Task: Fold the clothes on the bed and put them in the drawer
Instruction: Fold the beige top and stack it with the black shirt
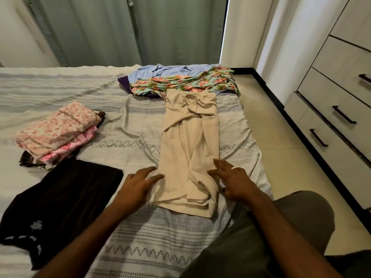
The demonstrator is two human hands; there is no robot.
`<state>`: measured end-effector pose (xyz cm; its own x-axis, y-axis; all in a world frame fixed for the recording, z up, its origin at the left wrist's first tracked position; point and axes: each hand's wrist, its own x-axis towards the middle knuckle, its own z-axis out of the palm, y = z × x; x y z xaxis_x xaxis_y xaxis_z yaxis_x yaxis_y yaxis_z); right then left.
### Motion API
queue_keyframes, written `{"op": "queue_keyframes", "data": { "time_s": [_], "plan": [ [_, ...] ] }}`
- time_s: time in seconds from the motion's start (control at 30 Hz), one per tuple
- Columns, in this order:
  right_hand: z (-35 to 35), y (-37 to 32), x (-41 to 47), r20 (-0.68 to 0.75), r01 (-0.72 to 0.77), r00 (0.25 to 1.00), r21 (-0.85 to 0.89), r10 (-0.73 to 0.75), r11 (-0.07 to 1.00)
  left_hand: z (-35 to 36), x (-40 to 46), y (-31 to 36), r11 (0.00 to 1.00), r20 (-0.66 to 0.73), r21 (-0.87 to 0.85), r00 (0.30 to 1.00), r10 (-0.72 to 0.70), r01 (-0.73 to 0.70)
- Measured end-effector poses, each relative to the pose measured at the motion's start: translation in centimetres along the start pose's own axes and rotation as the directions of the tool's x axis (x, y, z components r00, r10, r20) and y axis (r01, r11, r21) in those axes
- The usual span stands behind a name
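The beige garment (189, 149) lies lengthwise on the bed (128, 233), already folded into a narrow strip with its sleeves crossed at the far end, and both hands sit at its near end: the left hand (138, 185) rests flat with its fingers spread wide against the left edge, and the right hand (232, 180) lies open, fingers extended, on the right edge, neither one gripping cloth. The likely next move is to fold the strip across its length, and the risk is that the loose layers slide apart as the near end is lifted (the hem there is already bunched and uneven), leaving a lopsided bundle; the crossed sleeves could also spill out sideways. Beyond the beige garment's far end, touching it, a floral garment (180, 83) and a light blue one (166, 72) wait unfolded in a heap. Well to the left of the beige garment sits a folded pink stack (58, 129), with a folded black garment (66, 193) nearer. To the right of the beige garment, across the floor, the drawers (331, 125) all look closed, so their contents cannot be seen.
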<state>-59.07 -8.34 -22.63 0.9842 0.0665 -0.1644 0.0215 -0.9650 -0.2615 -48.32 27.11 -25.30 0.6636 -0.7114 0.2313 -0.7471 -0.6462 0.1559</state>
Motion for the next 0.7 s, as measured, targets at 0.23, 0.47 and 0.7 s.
{"op": "queue_keyframes", "data": {
  "time_s": [0.23, 0.47, 0.7],
  "plan": [
    [1.4, -0.4, 0.7, 0.19, 0.234, 0.959, -0.129, -0.208, 0.964, -0.6, 4.3, -0.6, 0.947, 0.37, -0.058, 0.874, 0.314, -0.316],
    [-0.3, -1.1, -1.4, 0.148, -0.032, 0.988, 0.401, -0.03, 0.916, -2.7, 4.9, -1.3, 0.818, 0.555, -0.557, 0.797, 0.238, 0.143],
    [-2.2, -1.4, 2.4, 0.059, -0.178, 0.955, 0.897, 0.289, 0.405, -4.1, 8.6, -2.3, 0.157, 0.585, -0.796, 0.81, -0.048, 0.584]
  ]
}}
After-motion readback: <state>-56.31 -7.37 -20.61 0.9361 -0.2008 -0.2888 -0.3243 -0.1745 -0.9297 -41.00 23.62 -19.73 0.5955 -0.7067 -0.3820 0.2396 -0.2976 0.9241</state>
